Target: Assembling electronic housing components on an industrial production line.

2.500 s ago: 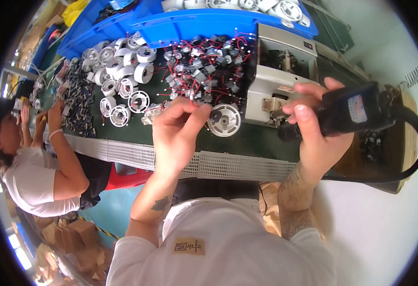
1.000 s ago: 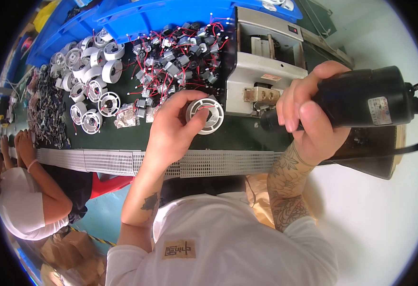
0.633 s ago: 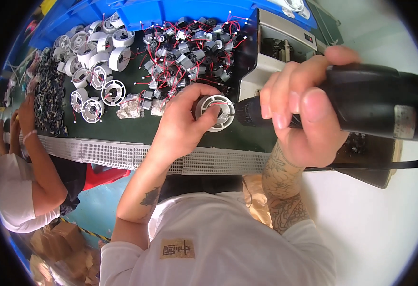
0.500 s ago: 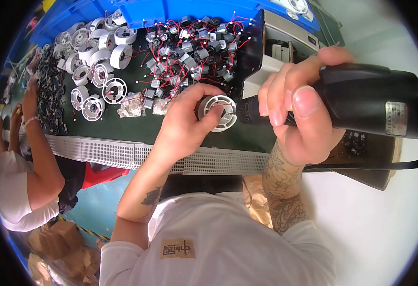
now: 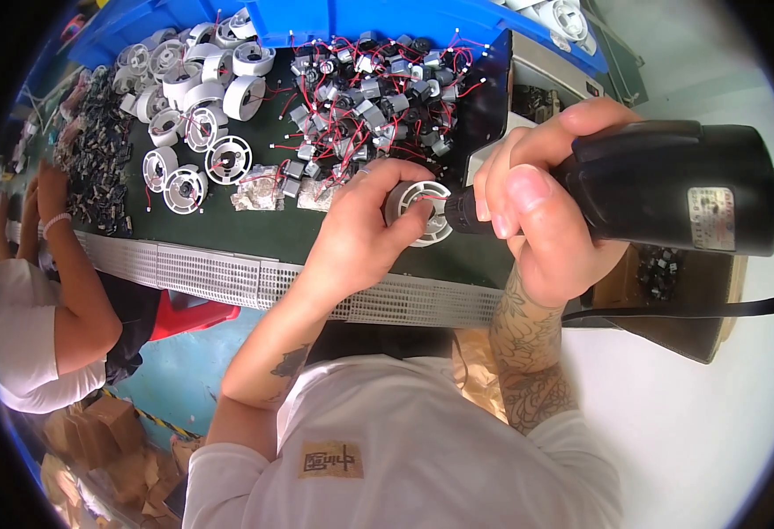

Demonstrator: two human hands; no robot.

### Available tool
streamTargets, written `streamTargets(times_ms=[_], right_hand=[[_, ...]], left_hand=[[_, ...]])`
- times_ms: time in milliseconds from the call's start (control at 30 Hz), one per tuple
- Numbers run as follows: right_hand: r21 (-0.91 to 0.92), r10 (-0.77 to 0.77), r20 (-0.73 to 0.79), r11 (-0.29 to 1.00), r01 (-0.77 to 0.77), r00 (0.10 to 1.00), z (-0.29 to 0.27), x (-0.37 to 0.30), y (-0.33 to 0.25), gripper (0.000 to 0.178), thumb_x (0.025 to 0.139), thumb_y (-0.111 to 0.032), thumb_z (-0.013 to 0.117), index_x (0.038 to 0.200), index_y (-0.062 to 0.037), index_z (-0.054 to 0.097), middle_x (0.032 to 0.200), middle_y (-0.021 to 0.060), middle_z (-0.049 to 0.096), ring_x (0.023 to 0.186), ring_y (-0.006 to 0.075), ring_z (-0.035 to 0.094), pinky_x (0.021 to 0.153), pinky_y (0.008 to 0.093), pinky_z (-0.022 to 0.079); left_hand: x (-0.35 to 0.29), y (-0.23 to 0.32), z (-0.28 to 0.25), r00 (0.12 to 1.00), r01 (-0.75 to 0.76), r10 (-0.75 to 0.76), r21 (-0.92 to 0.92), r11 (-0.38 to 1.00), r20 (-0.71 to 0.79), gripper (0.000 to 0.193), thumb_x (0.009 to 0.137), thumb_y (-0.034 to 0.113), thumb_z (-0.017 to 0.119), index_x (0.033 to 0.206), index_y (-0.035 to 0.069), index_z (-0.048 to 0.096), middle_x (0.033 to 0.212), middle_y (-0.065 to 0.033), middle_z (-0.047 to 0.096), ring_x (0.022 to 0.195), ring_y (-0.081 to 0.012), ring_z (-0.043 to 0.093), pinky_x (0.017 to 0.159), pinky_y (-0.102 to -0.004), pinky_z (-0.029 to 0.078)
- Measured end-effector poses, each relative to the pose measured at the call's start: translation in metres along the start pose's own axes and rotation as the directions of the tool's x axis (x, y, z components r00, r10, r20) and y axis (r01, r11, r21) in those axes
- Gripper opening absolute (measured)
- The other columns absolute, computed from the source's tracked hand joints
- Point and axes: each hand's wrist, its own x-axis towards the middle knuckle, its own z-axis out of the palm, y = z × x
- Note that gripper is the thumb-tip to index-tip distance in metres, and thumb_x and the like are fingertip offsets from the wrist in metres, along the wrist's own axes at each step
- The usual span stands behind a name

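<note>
A white spoked plastic wheel is pinched between the thumb and fingers of my left hand, its open face turned to the right. A short red wire shows inside it. My right hand is wrapped round a black electric screwdriver, which lies nearly level. Its dark nose points left and meets the wheel's open face. The exact contact of the bit is too small to make out.
Beyond my hands are a heap of small grey motors with red wires, several white wheels, clear bags of small parts and blue bins. A grey machine stands right, above a cardboard box. A co-worker's arm reaches in at left.
The benchtop things have shifted right and slightly down in the picture. The screwdriver's nose sits a little closer to the wheel. Both hands keep their grips.
</note>
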Motion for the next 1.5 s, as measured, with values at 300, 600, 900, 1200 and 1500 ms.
streamTargets(times_ms=[300, 600, 900, 1200, 1500], right_hand=[[0.386, 0.050, -0.118, 0.923, -0.001, 0.992, -0.003, -0.009, -0.014, 0.053, 0.089, -0.013, 0.061, 0.134, 0.0001, 0.036, 0.079, 0.0069, 0.052, 0.056, 0.0139, 0.048, 0.052, 0.0299, 0.043], [0.578, 0.241, -0.222, 0.813, -0.072, 0.945, -0.042, -0.024, -0.010, 0.066, 0.080, -0.023, 0.077, 0.128, 0.0041, 0.040, 0.070, 0.0071, 0.055, 0.051, 0.0159, 0.051, 0.047, 0.0311, 0.043], [0.608, 0.393, -0.102, 0.751, -0.255, 0.914, -0.038, -0.033, -0.008, 0.051, 0.073, 0.002, 0.070, 0.120, 0.0054, 0.050, 0.070, 0.0081, 0.058, 0.059, 0.0125, 0.056, 0.053, 0.0256, 0.045], [0.507, 0.429, -0.110, 0.800, -0.320, 0.897, -0.038, -0.030, -0.001, 0.045, 0.077, 0.003, 0.068, 0.119, 0.0016, 0.053, 0.072, 0.0055, 0.059, 0.057, 0.0091, 0.055, 0.053, 0.0237, 0.043], [0.483, 0.397, -0.146, 0.828, -0.285, 0.906, -0.043, -0.030, -0.003, 0.046, 0.078, -0.003, 0.071, 0.120, 0.0014, 0.053, 0.073, 0.0059, 0.059, 0.058, 0.0094, 0.055, 0.054, 0.0244, 0.044]], left_hand=[[-0.011, 0.010, 0.011, 0.835, -0.394, 0.535, 0.539, 0.744, -0.127, 0.022, 0.072, 0.002, 0.075, 0.093, 0.008, 0.073, 0.096, -0.0061, 0.065, 0.088, -0.0268, 0.058, 0.076, -0.0341, 0.048], [0.058, 0.050, -0.149, 0.754, 0.055, 0.462, 0.745, 0.665, -0.467, 0.023, 0.090, 0.021, 0.066, 0.103, 0.003, 0.072, 0.093, -0.0138, 0.072, 0.079, -0.0187, 0.069, 0.069, -0.0306, 0.053], [0.157, 0.086, -0.083, 0.809, -0.307, 0.581, 0.774, 0.553, -0.094, 0.028, 0.084, 0.012, 0.070, 0.110, 0.003, 0.067, 0.094, -0.0102, 0.068, 0.084, -0.0158, 0.065, 0.072, -0.0290, 0.052], [0.257, 0.100, -0.009, 0.991, -0.083, -0.070, 0.943, 0.323, 0.112, 0.064, 0.077, 0.057, 0.065, 0.105, -0.001, 0.069, 0.098, -0.0221, 0.069, 0.097, -0.0354, 0.066, 0.086, -0.0417, 0.051], [0.238, 0.090, -0.029, 0.992, -0.118, 0.115, 0.716, 0.688, 0.052, 0.044, 0.082, 0.044, 0.070, 0.090, 0.001, 0.069, 0.086, -0.0138, 0.069, 0.080, -0.0229, 0.064, 0.075, -0.0328, 0.050]])
